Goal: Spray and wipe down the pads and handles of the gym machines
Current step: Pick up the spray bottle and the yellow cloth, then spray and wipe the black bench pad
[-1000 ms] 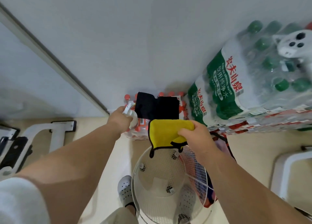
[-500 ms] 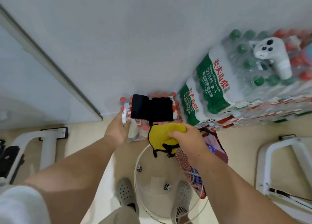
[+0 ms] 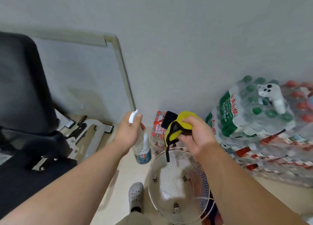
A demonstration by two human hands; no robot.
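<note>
My left hand (image 3: 129, 129) grips the white trigger head of a clear spray bottle (image 3: 143, 150), which hangs below the hand with a blue label near its base. My right hand (image 3: 196, 136) holds a bunched yellow cloth (image 3: 177, 126) with black edging; a black strap dangles from it. A black padded backrest (image 3: 22, 82) and a black seat pad (image 3: 32, 174) of a gym machine fill the left side.
A white fan grille (image 3: 179, 185) stands on the floor in front of my foot. Shrink-wrapped packs of water bottles (image 3: 254, 116) are stacked at the right, a white controller (image 3: 272, 96) on top. A small red-capped bottle pack (image 3: 158, 131) sits by the wall. White machine frame bars (image 3: 94, 138) lie on the floor.
Both hands have lifted away from the red-capped bottle pack, the left bringing the spray bottle up. The view has swung left, bringing the black machine pads into sight.
</note>
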